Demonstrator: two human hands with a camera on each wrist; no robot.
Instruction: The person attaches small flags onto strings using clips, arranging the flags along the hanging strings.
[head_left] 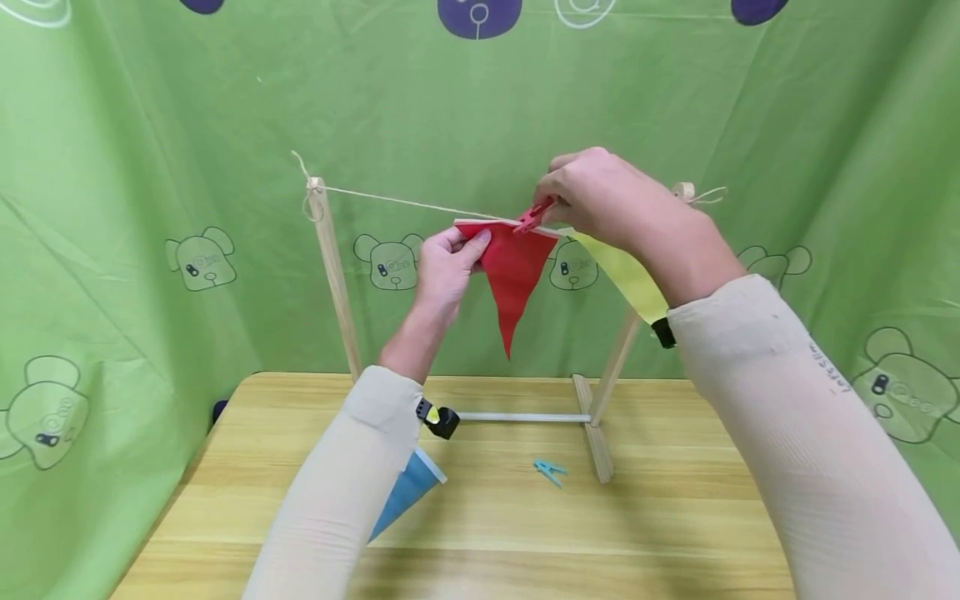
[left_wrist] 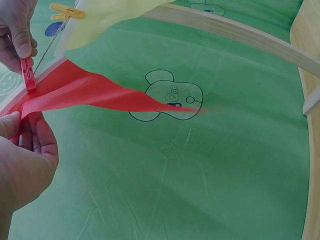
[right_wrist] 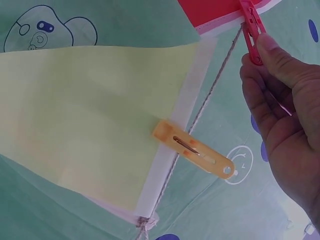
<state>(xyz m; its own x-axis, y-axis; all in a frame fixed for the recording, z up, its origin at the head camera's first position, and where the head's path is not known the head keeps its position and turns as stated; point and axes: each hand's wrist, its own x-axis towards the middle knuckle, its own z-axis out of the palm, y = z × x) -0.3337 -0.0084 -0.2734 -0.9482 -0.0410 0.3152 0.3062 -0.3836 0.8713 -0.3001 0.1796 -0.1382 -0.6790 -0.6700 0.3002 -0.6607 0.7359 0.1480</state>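
A red triangular pennant (head_left: 517,271) hangs point down at the string (head_left: 405,201). My left hand (head_left: 444,271) pinches its white-edged top near the left corner, thumb in front. Farther right along that edge, my right hand (head_left: 611,196) pinches a red clothespin (head_left: 531,218) by its handle end. In the right wrist view the clothespin's jaws overlap the pennant's top edge and the string. To the right hangs a yellow pennant (right_wrist: 100,105), held on the string by a yellow-orange clothespin (right_wrist: 195,149); in the head view my right forearm partly covers this pennant.
The string runs between two wooden posts, the left post (head_left: 335,275) and the right post (head_left: 618,354), joined low by a white bar (head_left: 525,417). On the wooden table (head_left: 487,550) lie a blue clothespin (head_left: 550,471) and a blue pennant (head_left: 405,493), partly behind my left sleeve.
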